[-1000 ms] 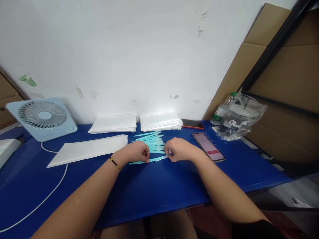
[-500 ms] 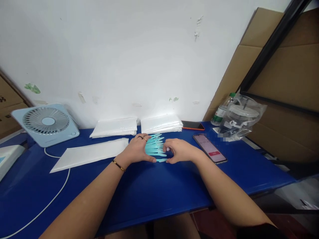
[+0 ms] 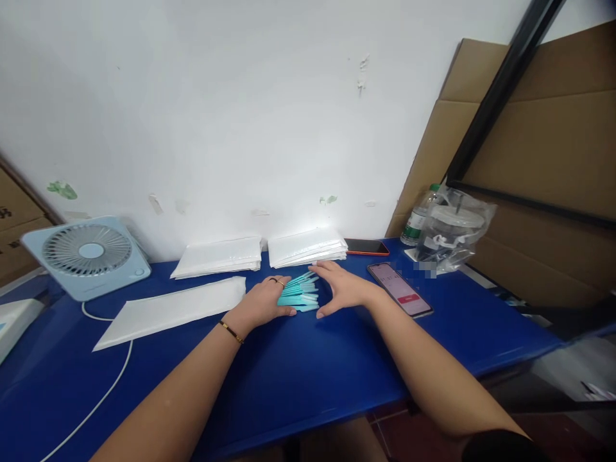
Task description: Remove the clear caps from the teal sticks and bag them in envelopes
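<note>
A fanned bundle of thin teal sticks [image 3: 299, 292] lies low over the blue table; their exact kind is too small to make out. My left hand [image 3: 266, 300], with rings and a bracelet at the wrist, wraps around the bundle's left end. Its thumb is on the near side, the fingers on the far side, and the sticks' left ends are hidden under the palm. To the right of the sticks, my right hand [image 3: 342, 290] is spread in a C shape. Thumb and fingers there are wide apart, with the fingertips near the sticks' right ends.
Two stacks of white packets, a left stack [image 3: 216, 256] and a right stack [image 3: 307, 247], stand along the wall. A white sleeve [image 3: 173, 311] lies left of my hands. Around them are a fan [image 3: 89, 253] with a cable, phones [image 3: 402, 289], a bottle [image 3: 416, 221] and a bagged cup [image 3: 455, 231].
My right hand has gone from bent, closed-in fingers at the sticks to a wide spread. The sticks' right ends sit closer together, and the lone stick at the near side has joined the rest.
</note>
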Demonstrator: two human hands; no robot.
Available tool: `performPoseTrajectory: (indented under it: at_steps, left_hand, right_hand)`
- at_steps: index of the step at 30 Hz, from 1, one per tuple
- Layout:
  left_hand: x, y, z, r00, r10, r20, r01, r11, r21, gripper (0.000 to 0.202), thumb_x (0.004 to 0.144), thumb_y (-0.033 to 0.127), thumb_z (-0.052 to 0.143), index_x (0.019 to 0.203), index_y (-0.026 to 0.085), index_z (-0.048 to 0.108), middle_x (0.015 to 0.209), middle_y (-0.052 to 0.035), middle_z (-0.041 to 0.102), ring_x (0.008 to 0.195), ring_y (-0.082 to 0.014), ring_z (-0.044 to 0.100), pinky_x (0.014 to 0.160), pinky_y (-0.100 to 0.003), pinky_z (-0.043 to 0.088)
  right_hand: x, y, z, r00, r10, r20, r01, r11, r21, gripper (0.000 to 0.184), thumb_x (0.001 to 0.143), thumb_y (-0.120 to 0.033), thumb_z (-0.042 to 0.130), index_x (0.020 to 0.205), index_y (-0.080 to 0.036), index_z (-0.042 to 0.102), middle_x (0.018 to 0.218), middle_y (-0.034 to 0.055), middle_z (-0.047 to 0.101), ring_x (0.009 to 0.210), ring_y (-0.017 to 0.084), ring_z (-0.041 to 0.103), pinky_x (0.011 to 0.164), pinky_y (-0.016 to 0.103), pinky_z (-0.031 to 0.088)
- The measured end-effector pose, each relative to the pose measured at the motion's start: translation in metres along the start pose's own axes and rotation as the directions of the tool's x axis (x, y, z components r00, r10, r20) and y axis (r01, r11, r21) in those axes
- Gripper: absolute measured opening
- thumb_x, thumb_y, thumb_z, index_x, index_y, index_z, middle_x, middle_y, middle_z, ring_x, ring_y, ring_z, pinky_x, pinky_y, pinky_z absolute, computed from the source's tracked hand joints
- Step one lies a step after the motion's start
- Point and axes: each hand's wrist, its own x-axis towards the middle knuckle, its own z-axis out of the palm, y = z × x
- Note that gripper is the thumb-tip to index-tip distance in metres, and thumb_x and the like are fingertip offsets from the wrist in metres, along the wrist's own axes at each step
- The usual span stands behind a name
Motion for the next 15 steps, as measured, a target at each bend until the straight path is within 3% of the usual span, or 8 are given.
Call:
performPoseTrajectory:
  at_steps: [2,4,9,12,15]
  left_hand:
    - [0.000,0.003,0.001,1.000,0.011,-0.010,-0.011,1.000,0.007,0.074,0.074,0.053,0.059,0.135,0.019,0.035,0.135,-0.0104,0.045,0.123,-0.0275,0.040,0.096,-0.034,0.036]
    - [0.001,0.005,0.002,0.999,0.036,-0.019,-0.036,0.999,0.016,0.068,0.076,0.048,0.059,0.134,0.019,0.037,0.132,-0.0100,0.047,0.120,-0.0266,0.042,0.095,-0.034,0.037]
    - [0.000,0.011,0.003,0.993,0.106,-0.046,-0.103,0.993,0.055,0.048,0.081,0.037,0.056,0.124,0.018,0.045,0.120,-0.0094,0.054,0.109,-0.0233,0.048,0.091,-0.032,0.039]
    - [-0.001,0.017,0.004,0.992,0.116,-0.045,-0.111,0.988,0.104,0.029,0.084,0.031,0.049,0.110,0.017,0.052,0.105,-0.0089,0.057,0.099,-0.0221,0.052,0.086,-0.032,0.041]
    - [0.000,0.023,0.008,0.996,0.088,-0.029,-0.082,0.983,0.166,0.019,0.082,0.022,0.045,0.098,0.015,0.053,0.094,-0.0087,0.059,0.087,-0.0209,0.056,0.079,-0.031,0.044]
  right_hand:
    - [0.007,0.004,0.008,0.998,0.048,0.048,-0.047,0.999,-0.012,0.119,0.049,-0.064,0.071,0.144,-0.019,0.017,0.148,0.0151,0.015,0.135,0.036,0.011,0.107,0.048,0.019]
    - [0.014,0.005,0.014,0.995,0.068,0.080,-0.065,0.997,-0.030,0.116,0.050,-0.064,0.070,0.143,-0.018,0.021,0.147,0.0161,0.020,0.134,0.037,0.014,0.106,0.050,0.019]
    - [0.020,-0.008,0.020,1.000,-0.012,0.005,0.013,0.996,-0.091,0.066,0.066,-0.042,0.065,0.124,-0.015,0.048,0.119,0.0127,0.047,0.111,0.028,0.042,0.091,0.041,0.040]
    - [0.020,-0.019,0.025,0.998,-0.068,-0.011,0.065,0.986,-0.155,0.046,0.067,-0.028,0.061,0.110,-0.014,0.053,0.105,0.0106,0.051,0.099,0.024,0.048,0.082,0.033,0.044]
    - [0.024,-0.026,0.030,0.998,-0.056,0.018,0.058,0.969,-0.242,0.034,0.066,-0.024,0.058,0.099,-0.014,0.053,0.095,0.0095,0.054,0.088,0.022,0.052,0.072,0.030,0.044]
